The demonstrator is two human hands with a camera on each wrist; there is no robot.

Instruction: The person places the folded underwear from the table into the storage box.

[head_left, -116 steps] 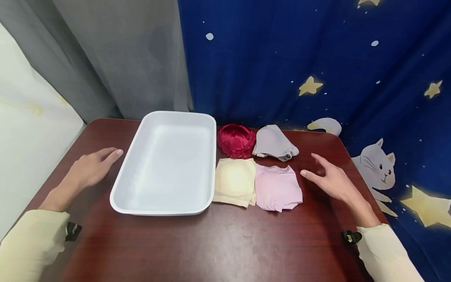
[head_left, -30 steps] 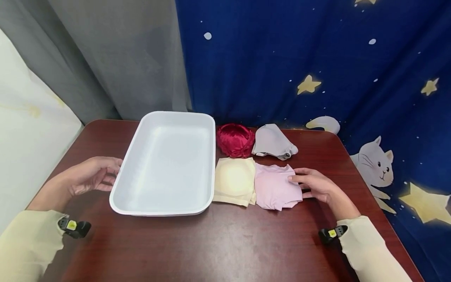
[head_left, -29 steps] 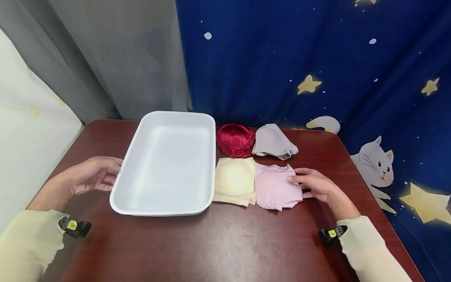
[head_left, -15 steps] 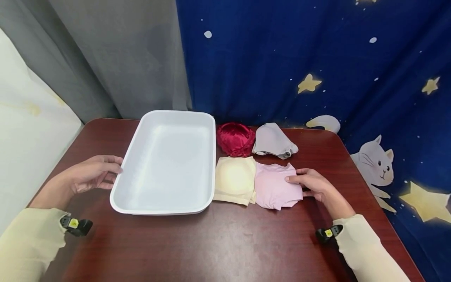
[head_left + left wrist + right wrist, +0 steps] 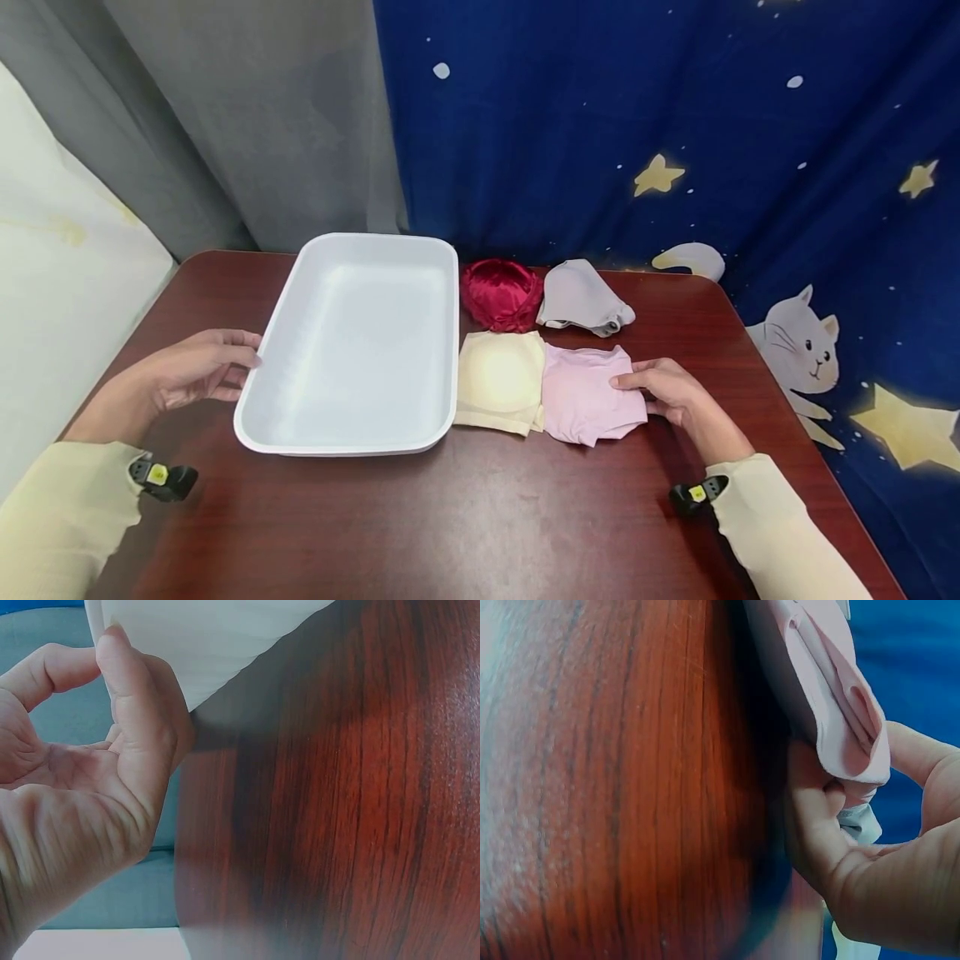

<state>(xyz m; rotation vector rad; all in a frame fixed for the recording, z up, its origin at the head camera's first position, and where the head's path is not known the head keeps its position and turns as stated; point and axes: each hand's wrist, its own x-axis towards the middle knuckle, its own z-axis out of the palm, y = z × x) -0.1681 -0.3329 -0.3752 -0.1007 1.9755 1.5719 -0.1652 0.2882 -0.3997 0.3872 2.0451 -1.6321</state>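
On the left, a white plastic tray (image 5: 352,350) stands on the table with nothing in it. My left hand (image 5: 206,368) holds its left rim, thumb at the edge and the other fingers lower down outside. On the right lies a folded pink undergarment (image 5: 588,392). My right hand (image 5: 667,392) pinches its right edge, thumb on top and fingers underneath; the right wrist view shows the folded pink layers between thumb and fingers. Beside it lies a folded pale yellow bra (image 5: 498,379). Behind these are a dark red satin bra (image 5: 501,296) and a light grey folded undergarment (image 5: 581,296).
The dark red-brown table (image 5: 465,517) has rounded back corners. Behind it hang a grey curtain (image 5: 262,125) and a blue star-patterned curtain (image 5: 540,125). The tray's right side stands close against the yellow and red bras.
From hovering apart, my left hand has come to the tray's rim and my right hand to the pink undergarment. In the last half second, the pink undergarment's right edge has risen slightly.
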